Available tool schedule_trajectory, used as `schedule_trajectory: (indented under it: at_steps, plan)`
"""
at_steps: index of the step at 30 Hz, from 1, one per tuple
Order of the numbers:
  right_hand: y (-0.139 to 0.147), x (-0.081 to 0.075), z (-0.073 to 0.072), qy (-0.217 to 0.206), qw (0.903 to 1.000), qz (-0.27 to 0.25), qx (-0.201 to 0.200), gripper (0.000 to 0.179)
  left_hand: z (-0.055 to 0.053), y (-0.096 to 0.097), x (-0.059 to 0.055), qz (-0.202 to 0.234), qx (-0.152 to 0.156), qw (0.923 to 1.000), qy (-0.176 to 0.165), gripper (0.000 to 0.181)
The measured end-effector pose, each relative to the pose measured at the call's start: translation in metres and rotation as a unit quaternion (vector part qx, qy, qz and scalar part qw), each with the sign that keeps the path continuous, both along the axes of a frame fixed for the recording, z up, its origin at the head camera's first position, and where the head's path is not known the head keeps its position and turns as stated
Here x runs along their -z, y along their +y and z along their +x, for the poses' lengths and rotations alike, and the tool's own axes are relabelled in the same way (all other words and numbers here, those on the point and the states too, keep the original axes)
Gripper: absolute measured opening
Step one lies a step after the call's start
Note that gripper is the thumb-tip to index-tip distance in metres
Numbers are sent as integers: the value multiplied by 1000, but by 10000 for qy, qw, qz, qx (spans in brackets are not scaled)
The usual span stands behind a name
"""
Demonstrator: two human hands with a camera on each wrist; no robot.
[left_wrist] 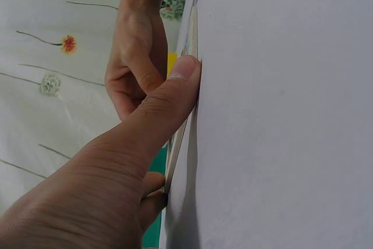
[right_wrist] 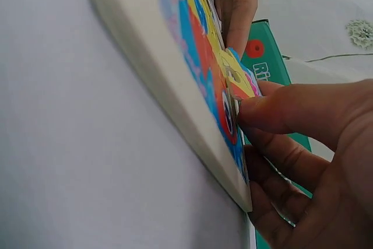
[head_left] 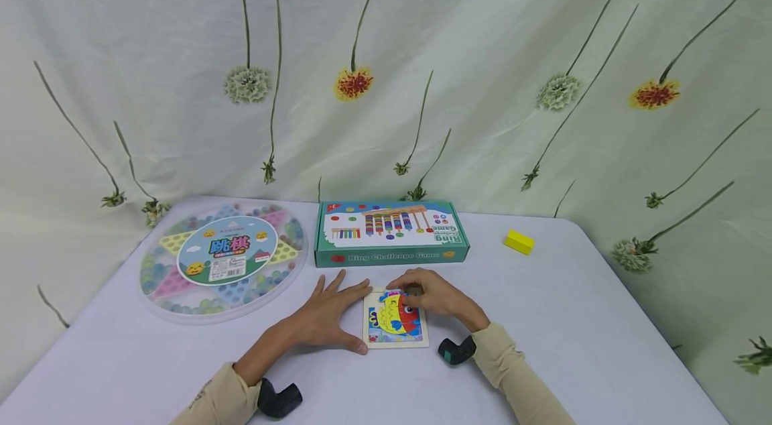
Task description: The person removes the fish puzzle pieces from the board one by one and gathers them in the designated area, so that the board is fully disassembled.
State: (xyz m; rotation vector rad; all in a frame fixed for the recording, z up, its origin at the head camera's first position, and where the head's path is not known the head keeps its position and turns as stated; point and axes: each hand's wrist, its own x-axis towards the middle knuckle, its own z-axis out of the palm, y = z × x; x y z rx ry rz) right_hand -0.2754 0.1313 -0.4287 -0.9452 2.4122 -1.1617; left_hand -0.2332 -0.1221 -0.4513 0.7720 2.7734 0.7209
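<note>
A small square jigsaw puzzle (head_left: 398, 345) with a red and yellow fish picture lies in a pale tray on the table in the head view. My left hand (head_left: 326, 318) spreads over its left side, with thumb and index finger at the near and far left corners. In the left wrist view the thumb (left_wrist: 183, 68) touches the tray's edge. Over the upper right part of the picture, my right hand (head_left: 443, 294) pinches a puzzle piece (right_wrist: 239, 77) between thumb and fingers. That piece is tilted up from the picture in the right wrist view.
Behind the puzzle stands a green Ring Challenge Game box (head_left: 392, 255). A round, clear-lidded Chinese checkers set (head_left: 226, 251) with marbles lies at the left. A yellow block (head_left: 519, 242) sits at the back right. Flowered cloth (head_left: 482, 110) hangs behind the table.
</note>
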Motion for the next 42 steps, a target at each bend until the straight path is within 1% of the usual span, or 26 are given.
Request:
schedule_trajectory:
  at_steps: [4, 6, 8, 14, 16, 25, 29, 33, 36, 40, 42]
  plan:
    - [-2, -19, 12, -101, 9999, -110, -24, 27, 0, 0, 1, 70, 41, 10000, -24, 102]
    - [-2, -22, 14, -159, 9998, -132, -8, 27, -1, 0, 0, 82, 46, 10000, -25, 102]
    - [-1, -18, 11, -171, 9998, -132, 5, 27, -1, 0, 1, 78, 41, 10000, -8, 102]
    - [4, 10, -7, -158, 9998, -58, 118, 28, -1, 0, 1, 58, 17, 10000, 32, 103]
    - [5, 13, -9, -219, 9996, -89, 151, 28, -1, 0, 1, 46, 22, 10000, 38, 103]
    - [9, 11, -10, -485, 9980, -368, 144, 28, 0, -1, 1, 56, 32, 10000, 19, 103]
    - [9, 11, -11, -506, 9979, -393, 132, 29, 0, -1, 1, 28, 35, 10000, 22, 103]
    - [10, 12, -12, -407, 9985, -320, 186, 31, 0, -1, 1, -5, 41, 10000, 13, 103]
    - [12, 11, -12, -295, 9986, -241, 369, 31, 0, -1, 0, -2, 50, 10000, -20, 102]
    - [21, 5, -11, -78, 9976, -198, 655, 30, 0, 0, -1, 24, 60, 10000, -67, 101]
    - [28, 1, -10, 16, 9971, -228, 724, 31, 1, 0, -1, 38, 60, 9999, -73, 100]
